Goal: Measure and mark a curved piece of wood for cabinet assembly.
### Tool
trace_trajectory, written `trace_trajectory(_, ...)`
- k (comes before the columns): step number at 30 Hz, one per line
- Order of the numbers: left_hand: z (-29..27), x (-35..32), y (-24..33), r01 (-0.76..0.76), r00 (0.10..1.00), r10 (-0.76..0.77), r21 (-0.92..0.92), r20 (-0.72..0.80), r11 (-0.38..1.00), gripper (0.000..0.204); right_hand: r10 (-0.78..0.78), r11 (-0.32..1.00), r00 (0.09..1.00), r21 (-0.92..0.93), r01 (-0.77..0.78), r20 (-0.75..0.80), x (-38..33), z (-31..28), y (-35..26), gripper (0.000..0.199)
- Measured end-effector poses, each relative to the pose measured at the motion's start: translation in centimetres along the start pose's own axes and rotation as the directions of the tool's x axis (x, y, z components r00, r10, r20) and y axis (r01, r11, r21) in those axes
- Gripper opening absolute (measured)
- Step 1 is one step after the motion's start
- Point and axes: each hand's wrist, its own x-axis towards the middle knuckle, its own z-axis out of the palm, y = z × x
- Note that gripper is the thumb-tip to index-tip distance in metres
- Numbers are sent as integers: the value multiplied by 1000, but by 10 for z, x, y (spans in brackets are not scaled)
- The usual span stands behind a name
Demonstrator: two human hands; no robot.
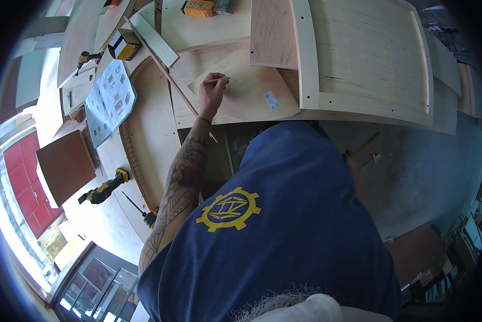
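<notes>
My left hand (211, 94), with its tattooed forearm, pinches a pencil (219, 80) over a light brown sheet (251, 88) on the wooden work surface. A small blue and white label (271, 100) sits on that sheet. A narrow wooden strip (168, 75) runs slantwise just left of the hand. Lower at the right, my right hand (351, 156) is small and partly hidden by my dark blue shirt. Its fingers look curled, and a thin yellow strip (368, 141) reaches out from beside them; what they grip is unclear.
A large framed wooden panel (369, 48) stands at the right of the sheet. An orange tool (199, 8) lies at the far side. Leftward are a printed sheet (111, 99), a yellow and black box (125, 47), a drill (88, 58) and a yellow and black power tool (107, 188).
</notes>
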Motion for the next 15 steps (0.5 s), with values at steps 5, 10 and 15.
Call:
trace_trajectory(5, 3, -50, 5, 172, 985, -166, -323, 48, 931, 25, -9, 1000, 999, -26, 11, 52, -2, -9, 11, 35)
trace_trajectory(10, 36, -133, 1, 403, 907, -365, -184, 209, 897, 21, 73, 994, 996, -90, -68, 47, -20, -6, 16, 40)
trace_trajectory(15, 67, -155, 12, -261, 965, 244, 393, 93, 882, 30, 6, 957, 1000, -291, -4, 6, -21, -16, 23, 46)
